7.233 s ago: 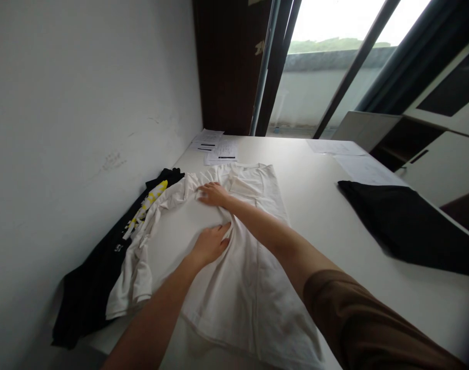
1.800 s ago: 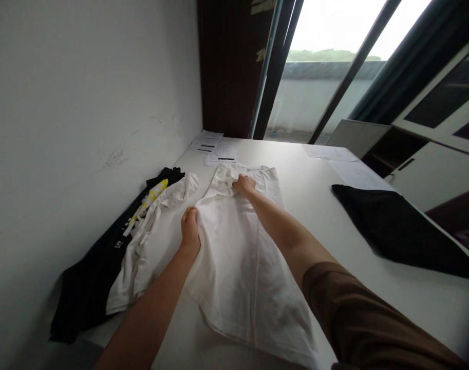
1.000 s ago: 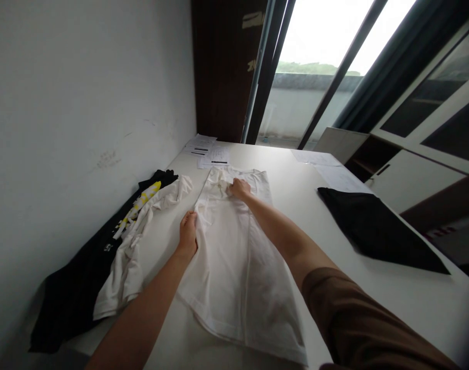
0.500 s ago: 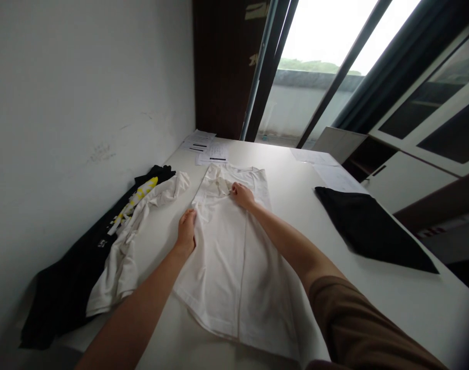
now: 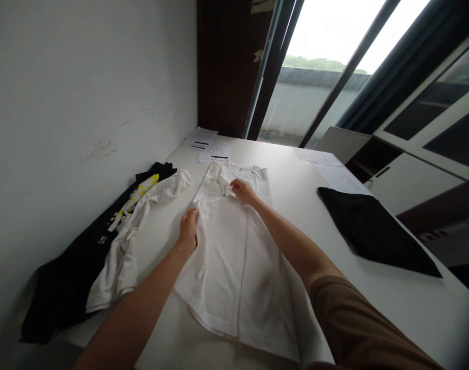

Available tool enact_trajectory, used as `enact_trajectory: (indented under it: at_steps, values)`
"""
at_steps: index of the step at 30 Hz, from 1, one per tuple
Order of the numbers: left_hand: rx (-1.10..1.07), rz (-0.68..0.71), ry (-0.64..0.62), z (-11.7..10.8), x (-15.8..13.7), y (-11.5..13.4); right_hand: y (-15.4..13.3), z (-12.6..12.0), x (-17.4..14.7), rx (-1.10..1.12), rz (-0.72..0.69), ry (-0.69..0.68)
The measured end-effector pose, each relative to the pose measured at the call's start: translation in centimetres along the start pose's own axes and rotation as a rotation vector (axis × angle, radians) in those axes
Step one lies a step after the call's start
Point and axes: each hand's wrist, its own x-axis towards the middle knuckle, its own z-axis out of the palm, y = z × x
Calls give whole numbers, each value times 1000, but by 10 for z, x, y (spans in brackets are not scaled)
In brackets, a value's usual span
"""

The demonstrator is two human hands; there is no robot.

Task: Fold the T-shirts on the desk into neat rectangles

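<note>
A white shirt (image 5: 222, 257) lies lengthwise in front of me, its collar end away from me and its hem close to my body. My left hand (image 5: 188, 229) is closed on the shirt's left edge, thumb on top and fingers partly hidden underneath. Near the far end, my right hand (image 5: 242, 190) pinches a bunched bit of the cloth, beside a crumpled fold (image 5: 219, 183). The fabric below the hands is mostly flat, with a long crease running down toward the hem.
Left, against the wall, lie a black garment (image 5: 76, 272) with yellow print and a crumpled white garment (image 5: 122, 262). A folded black cloth (image 5: 373, 231) rests on the right of the white table (image 5: 296, 205). Papers (image 5: 214, 151) lie at the far edge; more papers (image 5: 334, 174) are farther right.
The crumpled fold by my right hand has shifted slightly, and the fingers of that hand have moved a little. My left hand keeps its place on the edge. The view has shifted slightly.
</note>
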Motion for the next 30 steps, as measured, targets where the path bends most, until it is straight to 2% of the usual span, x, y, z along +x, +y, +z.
enact_trajectory:
  at_steps: [4,8,11,16,18,20,23,25,27,29,30]
  values:
    - [14,-47,-28,-1,0,1,-28,15,28,-118,35,11]
    - [21,-68,-34,-1,1,0,-52,30,52,-271,181,-46]
    - [20,-81,-41,-1,1,-1,-66,40,65,-271,230,-83]
    - [18,-88,-52,1,0,-1,-90,56,83,-186,253,-9]
    - [19,-87,-58,0,0,0,-98,60,90,-52,268,56]
    - [22,-86,-66,0,0,0,-105,61,96,186,287,124]
    - [30,-85,-80,-2,0,-4,-113,54,108,491,288,156]
    - [42,-81,-87,-2,0,-6,-116,40,120,634,253,145]
    - [64,-71,-90,-2,-1,-5,-116,20,133,917,194,163]
    - [80,-58,-90,-1,-6,1,-110,-6,145,1215,126,232]
    - [103,-41,-104,0,-10,8,-102,-21,148,1289,104,286]
